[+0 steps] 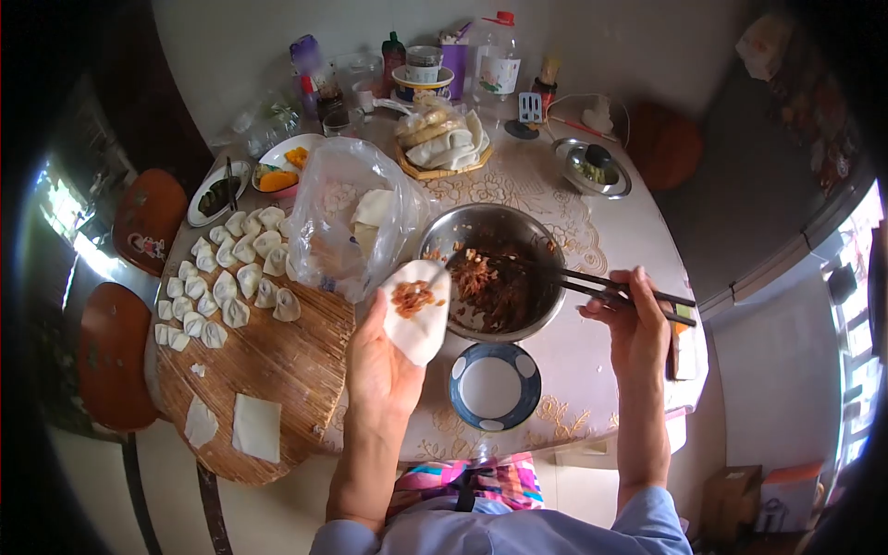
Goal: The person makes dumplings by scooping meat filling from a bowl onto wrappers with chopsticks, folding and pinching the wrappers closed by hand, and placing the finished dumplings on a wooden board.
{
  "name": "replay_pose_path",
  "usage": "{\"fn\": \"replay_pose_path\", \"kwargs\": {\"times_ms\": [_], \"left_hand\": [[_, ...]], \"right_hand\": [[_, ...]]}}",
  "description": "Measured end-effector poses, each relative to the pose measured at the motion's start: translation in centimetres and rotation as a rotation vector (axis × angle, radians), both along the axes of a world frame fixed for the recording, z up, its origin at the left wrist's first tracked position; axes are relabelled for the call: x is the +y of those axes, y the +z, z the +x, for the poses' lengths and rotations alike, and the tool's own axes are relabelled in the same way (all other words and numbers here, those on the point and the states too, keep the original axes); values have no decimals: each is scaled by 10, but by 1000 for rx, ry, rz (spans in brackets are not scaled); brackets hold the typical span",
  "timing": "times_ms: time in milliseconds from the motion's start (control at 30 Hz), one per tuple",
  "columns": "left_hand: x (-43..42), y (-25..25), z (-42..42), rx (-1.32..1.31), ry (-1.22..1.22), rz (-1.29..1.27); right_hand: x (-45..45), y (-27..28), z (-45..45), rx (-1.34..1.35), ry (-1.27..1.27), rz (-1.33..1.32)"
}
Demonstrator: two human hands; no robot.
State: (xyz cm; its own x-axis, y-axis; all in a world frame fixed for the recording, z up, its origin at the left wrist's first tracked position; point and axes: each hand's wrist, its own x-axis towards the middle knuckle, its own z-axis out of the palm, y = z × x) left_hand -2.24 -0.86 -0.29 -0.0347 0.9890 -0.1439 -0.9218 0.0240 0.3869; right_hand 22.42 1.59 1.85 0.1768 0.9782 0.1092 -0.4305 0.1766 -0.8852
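On my left hand [387, 363] rests a pale wonton wrapper [421, 335], held up beside the bowl, with a dab of reddish-brown meat filling [418, 297] on it. My right hand [638, 319] grips a pair of dark chopsticks [592, 284]; their tips reach into the filling in the steel bowl [559, 305]. More meat filling [490, 287] lies inside that bowl. Just below it stands a small blue-rimmed dish [491, 387] with a white inside. Several folded wontons [225, 285] sit in rows on the round wooden board [305, 361] at the left.
Loose wrappers [256, 427] lie on the board's near side. A clear plastic bag [347, 217] with wrappers stands left of the bowl. Farther back are a basket of bagged food [444, 143], a large bottle [497, 60] and a lidded steel dish [592, 168]. Orange chairs [116, 356] flank the table.
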Motion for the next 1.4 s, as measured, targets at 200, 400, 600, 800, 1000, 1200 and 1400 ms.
{"fn": "replay_pose_path", "kwargs": {"times_ms": [200, 400, 600, 800, 1000, 1200, 1400], "left_hand": [[20, 15, 21, 12, -165, -39], [36, 17, 37, -69, -223, -49], [45, -1, 34, -100, -276, 15], [37, 2, 27, -71, -283, 16], [39, 0, 17, -97, -267, 20], [40, 2, 15, -144, -247, 17], [40, 1, 13, -124, -276, 98]], "right_hand": [[-31, 14, -4, -200, -54, 397], [-44, 6, 0, -967, 66, 953], [-45, 20, 15, -858, 19, 896], [-9, 16, 25, -325, -5, 562], [11, -2, 14, -124, 128, 367], [21, -25, 6, -55, 153, 277], [26, -37, 4, 128, 175, 198]]}}
